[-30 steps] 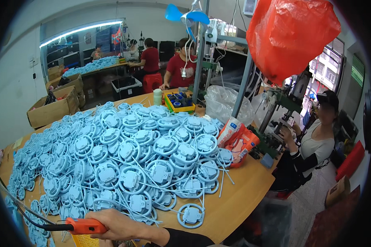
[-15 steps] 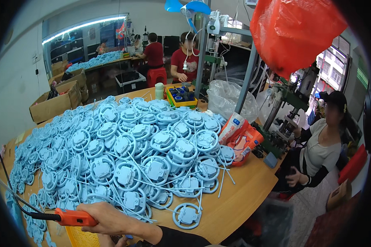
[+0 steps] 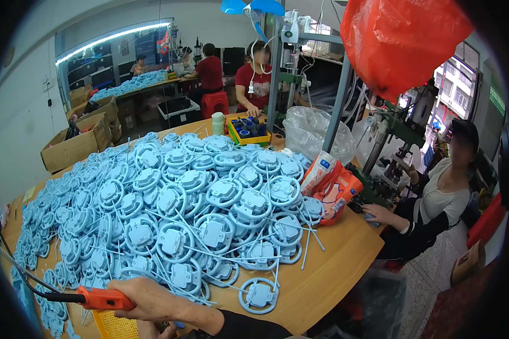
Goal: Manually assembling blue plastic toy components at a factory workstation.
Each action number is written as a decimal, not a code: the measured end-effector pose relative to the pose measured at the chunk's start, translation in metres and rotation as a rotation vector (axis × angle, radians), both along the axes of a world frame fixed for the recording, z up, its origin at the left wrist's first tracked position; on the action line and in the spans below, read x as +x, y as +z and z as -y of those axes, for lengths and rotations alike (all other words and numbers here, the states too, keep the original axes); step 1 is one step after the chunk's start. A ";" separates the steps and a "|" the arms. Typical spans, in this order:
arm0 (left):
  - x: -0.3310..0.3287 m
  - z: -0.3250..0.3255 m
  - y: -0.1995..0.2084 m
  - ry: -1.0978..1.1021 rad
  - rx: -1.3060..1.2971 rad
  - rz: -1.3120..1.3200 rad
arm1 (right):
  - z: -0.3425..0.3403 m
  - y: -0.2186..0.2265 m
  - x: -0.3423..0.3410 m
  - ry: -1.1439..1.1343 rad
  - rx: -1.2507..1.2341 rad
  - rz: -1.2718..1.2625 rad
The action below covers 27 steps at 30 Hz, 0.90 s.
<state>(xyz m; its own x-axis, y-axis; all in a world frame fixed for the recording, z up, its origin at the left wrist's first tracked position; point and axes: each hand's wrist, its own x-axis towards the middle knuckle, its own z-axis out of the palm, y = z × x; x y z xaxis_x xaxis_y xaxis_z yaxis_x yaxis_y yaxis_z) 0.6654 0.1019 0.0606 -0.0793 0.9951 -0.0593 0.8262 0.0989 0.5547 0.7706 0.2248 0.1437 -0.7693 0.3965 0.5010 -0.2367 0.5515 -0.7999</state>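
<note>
My right hand (image 3: 145, 298) is wrapped round an orange corded power tool (image 3: 104, 298), which looks like an electric screwdriver; its black cable runs off to the left. Below it, at the lower edge, my left hand (image 3: 152, 330) shows only in part. Its fingers are bent close to a small dark thing I cannot make out. Just left of that hand is a yellow plastic basket (image 3: 114, 326). Beyond both hands spreads a big heap of light blue plastic steering-wheel-shaped parts (image 3: 172, 240), many with thin sprues. One such wheel (image 3: 258, 295) lies apart near the table's front edge.
The wooden table (image 3: 328, 265) curves away at right. An orange-and-white bag (image 3: 331, 189), a clear plastic bag (image 3: 316, 133) and a yellow tray (image 3: 249, 131) of dark parts border the heap. A red bag (image 3: 404, 45) hangs overhead. Co-workers sit at right and behind, near green presses (image 3: 398, 133).
The co-worker at right has brought a hand from mid-air to the table edge by the press. The person behind reaches toward the yellow tray. My hands stay nearly in place.
</note>
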 end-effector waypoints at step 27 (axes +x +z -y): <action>-0.053 -0.012 0.005 0.422 0.732 0.205 | -0.020 0.014 0.020 -0.266 -0.120 0.100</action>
